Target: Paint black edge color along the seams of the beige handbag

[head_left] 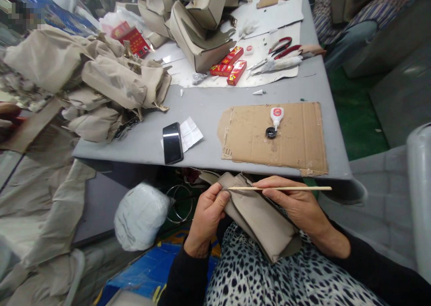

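On my lap, over a spotted garment, lies a beige handbag [261, 218] with dark edges. My left hand [209, 212] pinches its upper left corner between thumb and fingers. In my right hand [298, 207] is a thin wooden stick [303, 188], held level across the top of the bag. The stick's left end meets the bag close to my left thumb. Just beyond, on the table, a sheet of cardboard [242, 135] carries a small white glue bottle [276, 114] lying with its nozzle over a little black cap-like dish [270, 133].
A black phone [173, 143] rests partly on white paper [191, 133] near the table's front edge. Farther back are red boxes [236, 72], red-handled pliers [286, 50] and finished-looking beige bags [202, 45]. Beige bag pieces [117, 79] heap up at left. A white plastic bundle [141, 216] sits below the table.
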Demonstrator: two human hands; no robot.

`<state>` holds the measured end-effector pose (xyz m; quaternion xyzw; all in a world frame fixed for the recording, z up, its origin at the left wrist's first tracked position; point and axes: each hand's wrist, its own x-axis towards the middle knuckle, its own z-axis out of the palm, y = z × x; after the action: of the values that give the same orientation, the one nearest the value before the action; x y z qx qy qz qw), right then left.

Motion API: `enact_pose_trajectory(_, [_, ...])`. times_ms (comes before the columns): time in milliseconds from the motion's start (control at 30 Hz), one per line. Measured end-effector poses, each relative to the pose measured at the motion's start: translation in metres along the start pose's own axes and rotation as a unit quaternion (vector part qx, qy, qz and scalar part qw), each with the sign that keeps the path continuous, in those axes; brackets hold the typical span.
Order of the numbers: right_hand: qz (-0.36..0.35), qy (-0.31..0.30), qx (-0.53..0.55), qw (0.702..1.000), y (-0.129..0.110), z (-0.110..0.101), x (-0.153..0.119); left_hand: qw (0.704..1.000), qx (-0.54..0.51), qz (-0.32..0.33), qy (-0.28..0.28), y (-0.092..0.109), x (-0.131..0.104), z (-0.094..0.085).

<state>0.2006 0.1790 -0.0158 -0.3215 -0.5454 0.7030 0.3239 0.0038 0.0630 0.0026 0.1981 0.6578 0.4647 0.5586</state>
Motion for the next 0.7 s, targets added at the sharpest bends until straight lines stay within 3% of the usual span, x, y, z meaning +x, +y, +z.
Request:
enact_pose_trajectory(200, [-0.017,0.014,-0.026,0.999,0.003,0.001,0.001,1.0,-0.001,0.007,0.03,-0.001,0.002,0.005])
enact_pose_trajectory(700, [-0.089,-0.029,-0.038,0.995,0.018,-0.012,0.0,0.999,-0.013,0.008,0.046,0.011,0.011,0.022])
